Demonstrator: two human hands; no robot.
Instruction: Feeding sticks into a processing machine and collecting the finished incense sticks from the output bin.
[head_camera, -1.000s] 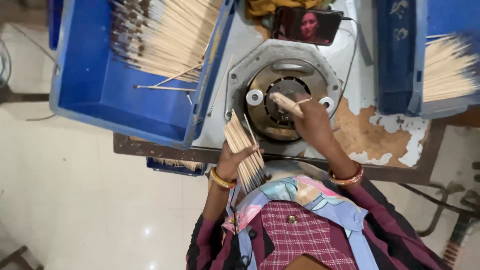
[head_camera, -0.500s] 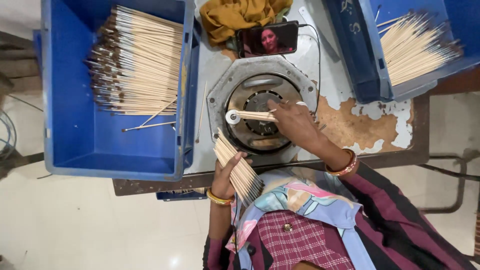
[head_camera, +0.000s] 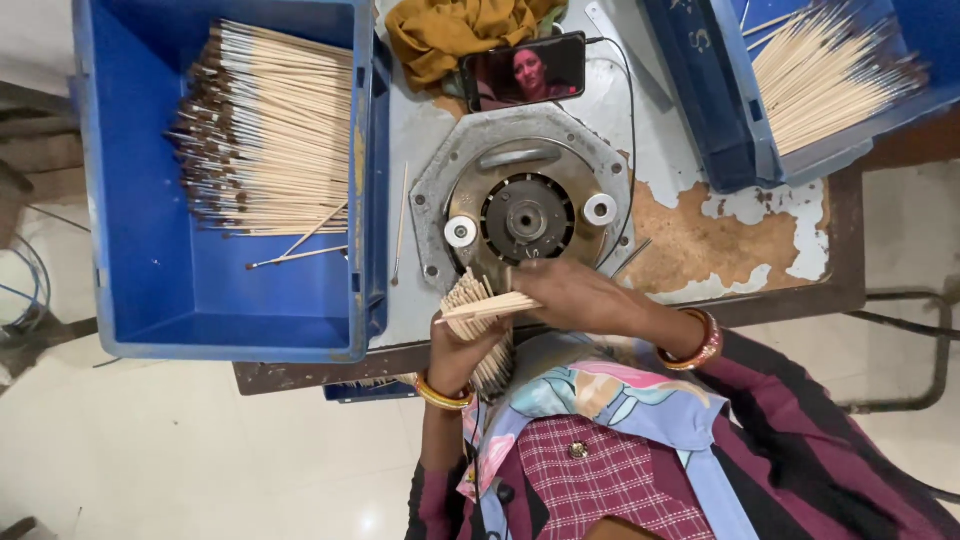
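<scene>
Take the round metal machine (head_camera: 527, 217) on the tabletop (head_camera: 700, 240) as your landmark. Left of it sits the big blue crate (head_camera: 150, 290) of coated sticks. Just below it, your left hand (head_camera: 462, 345) grips a bundle of bare sticks (head_camera: 478, 318), long axis running up toward the machine. Your right hand (head_camera: 565, 297), nearer the machine, pinches a few sticks (head_camera: 488, 308) crosswise, tips pointing left, fingers closed narrow.

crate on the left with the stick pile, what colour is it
Blue. The crate shows best in the head view, its only view.
</scene>
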